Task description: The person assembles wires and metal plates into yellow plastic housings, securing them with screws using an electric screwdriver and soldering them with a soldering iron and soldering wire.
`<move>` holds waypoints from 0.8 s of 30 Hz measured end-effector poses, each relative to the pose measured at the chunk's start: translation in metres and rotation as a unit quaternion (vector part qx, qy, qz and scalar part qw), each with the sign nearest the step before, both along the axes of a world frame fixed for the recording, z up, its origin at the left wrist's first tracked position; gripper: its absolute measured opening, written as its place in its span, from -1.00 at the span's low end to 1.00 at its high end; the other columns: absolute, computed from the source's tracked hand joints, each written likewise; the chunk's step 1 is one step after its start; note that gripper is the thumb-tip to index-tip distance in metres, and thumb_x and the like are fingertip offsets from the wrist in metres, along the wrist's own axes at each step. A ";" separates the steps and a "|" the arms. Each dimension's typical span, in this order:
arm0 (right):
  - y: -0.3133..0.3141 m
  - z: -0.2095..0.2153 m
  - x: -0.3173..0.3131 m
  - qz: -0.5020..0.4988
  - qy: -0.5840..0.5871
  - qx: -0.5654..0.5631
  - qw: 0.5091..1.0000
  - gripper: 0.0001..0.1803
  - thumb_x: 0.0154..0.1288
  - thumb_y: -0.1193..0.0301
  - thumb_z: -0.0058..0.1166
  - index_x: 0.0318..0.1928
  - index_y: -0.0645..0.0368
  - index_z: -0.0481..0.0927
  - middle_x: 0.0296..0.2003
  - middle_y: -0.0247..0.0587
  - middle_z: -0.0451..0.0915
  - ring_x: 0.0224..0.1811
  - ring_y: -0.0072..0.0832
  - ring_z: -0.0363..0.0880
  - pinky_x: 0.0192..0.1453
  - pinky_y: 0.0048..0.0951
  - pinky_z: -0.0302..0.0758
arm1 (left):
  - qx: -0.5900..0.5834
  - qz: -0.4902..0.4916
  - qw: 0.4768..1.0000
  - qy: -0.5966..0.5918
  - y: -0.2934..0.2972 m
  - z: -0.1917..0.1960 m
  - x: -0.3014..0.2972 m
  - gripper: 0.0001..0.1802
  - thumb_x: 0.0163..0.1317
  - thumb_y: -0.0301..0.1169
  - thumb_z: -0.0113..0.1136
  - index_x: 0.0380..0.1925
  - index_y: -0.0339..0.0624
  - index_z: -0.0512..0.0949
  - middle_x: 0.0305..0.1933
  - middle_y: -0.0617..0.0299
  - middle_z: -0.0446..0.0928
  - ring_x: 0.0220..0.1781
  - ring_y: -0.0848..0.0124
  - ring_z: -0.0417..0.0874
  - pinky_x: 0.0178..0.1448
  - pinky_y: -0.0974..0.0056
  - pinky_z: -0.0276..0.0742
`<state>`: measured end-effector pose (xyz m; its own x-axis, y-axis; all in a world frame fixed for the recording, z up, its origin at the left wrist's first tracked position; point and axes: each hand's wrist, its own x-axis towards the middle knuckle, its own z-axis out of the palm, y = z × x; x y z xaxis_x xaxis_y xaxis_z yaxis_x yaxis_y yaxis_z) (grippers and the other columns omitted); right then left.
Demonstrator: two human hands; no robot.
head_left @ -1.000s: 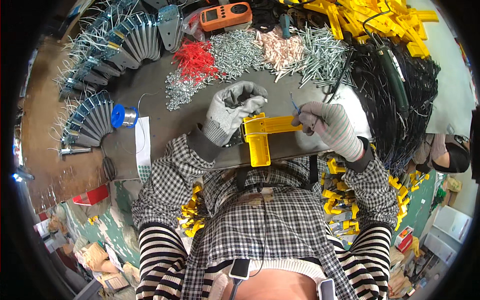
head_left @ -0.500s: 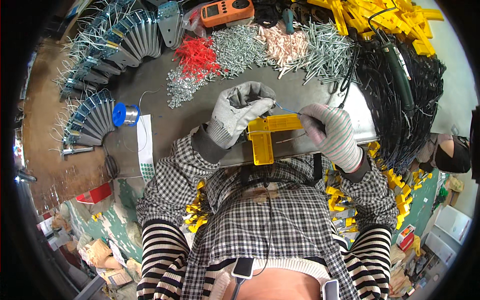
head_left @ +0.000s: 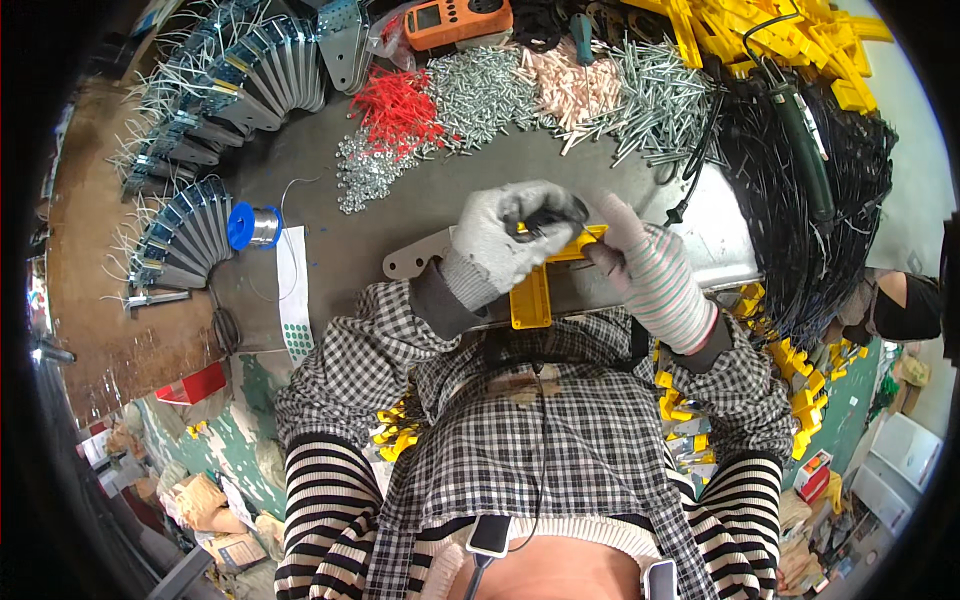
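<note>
A yellow T-shaped plastic housing (head_left: 530, 302) lies at the near edge of the table, in front of my body. Over its upper end is my left hand (head_left: 505, 240), in a grey glove with dark fingertips. Its fingers are curled together, and whatever they pinch is hidden. My right hand (head_left: 650, 275), in a striped glove, is close by at the housing's right arm. One finger points up, while the thumb and other fingertips press together; what is between them cannot be made out. A grey metal bracket with holes (head_left: 410, 258) sticks out left of my left wrist.
A solder spool (head_left: 253, 228) and a white paper strip (head_left: 291, 300) are at left, beside fanned metal brackets (head_left: 185, 240). Piles of screws (head_left: 480, 95), red pieces (head_left: 395, 110) and yellow housings (head_left: 775, 40) line the back. Black cables (head_left: 770, 180) and a soldering iron (head_left: 805, 150) lie right.
Both hands have come closer together over the yellow housing. The blue wire seen stretched between them is now hidden. The metal bracket now shows left of my left wrist.
</note>
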<state>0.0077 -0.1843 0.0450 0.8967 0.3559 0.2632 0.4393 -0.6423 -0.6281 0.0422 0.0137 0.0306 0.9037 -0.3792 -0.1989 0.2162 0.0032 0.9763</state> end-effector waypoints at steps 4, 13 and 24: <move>-0.006 -0.006 -0.001 -0.017 0.074 0.013 0.997 -0.17 0.07 0.55 0.29 0.37 0.07 0.23 -0.38 -0.09 0.61 -0.37 -0.15 0.63 -0.27 -0.27 0.57 | -0.059 -0.088 0.994 -0.013 -0.001 0.005 0.026 -0.66 0.20 -0.41 0.34 -0.07 -0.34 0.56 -0.09 0.27 0.60 -0.05 0.51 0.58 0.03 0.33 0.56; -0.007 -0.005 0.014 -0.179 0.114 0.271 0.939 -0.90 0.36 0.51 0.11 -0.18 0.29 0.55 -0.51 -0.37 0.50 -0.48 -0.71 0.39 -0.39 -0.61 0.37 | 0.518 -0.065 0.731 -0.440 -0.012 -0.040 0.141 -0.91 0.05 -0.44 0.11 -0.39 -0.11 0.54 -0.37 0.12 0.49 -0.26 0.12 0.57 -0.17 0.09 0.51; 0.004 0.006 0.033 -0.169 0.084 0.237 0.953 -0.83 0.34 0.49 0.15 -0.10 0.26 0.56 -0.41 -0.36 0.56 -0.39 -0.70 0.45 -0.26 -0.62 0.44 | -0.096 0.060 0.993 -0.022 0.013 0.012 0.036 -0.85 0.35 -0.51 0.11 -0.10 -0.24 0.52 -0.16 0.30 0.54 -0.17 0.57 0.54 -0.07 0.42 0.51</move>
<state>0.0405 -0.1805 0.0506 0.9826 -0.0835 0.1657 0.1260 -0.3555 -0.9262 0.0784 0.0268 0.0431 0.9506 -0.2962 -0.0928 0.1606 0.2134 0.9637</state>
